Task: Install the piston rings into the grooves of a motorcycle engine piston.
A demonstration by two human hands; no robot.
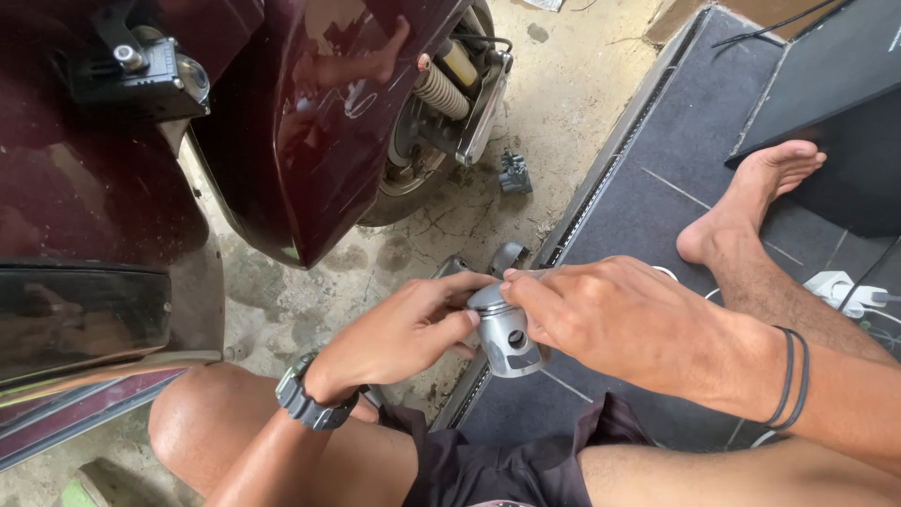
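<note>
Head view, both hands' fingers (466,319) gripping piston (505,335)

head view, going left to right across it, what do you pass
black lamp on the dark red scooter body → black wristwatch → left hand → grey metal piston → right hand → black wristbands → white plug adapter

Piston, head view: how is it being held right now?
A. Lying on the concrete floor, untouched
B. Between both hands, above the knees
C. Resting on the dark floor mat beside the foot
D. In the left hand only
B: the grey metal piston sits between the left hand and the right hand, both sets of fingers gripping it, above the person's knees.
</note>
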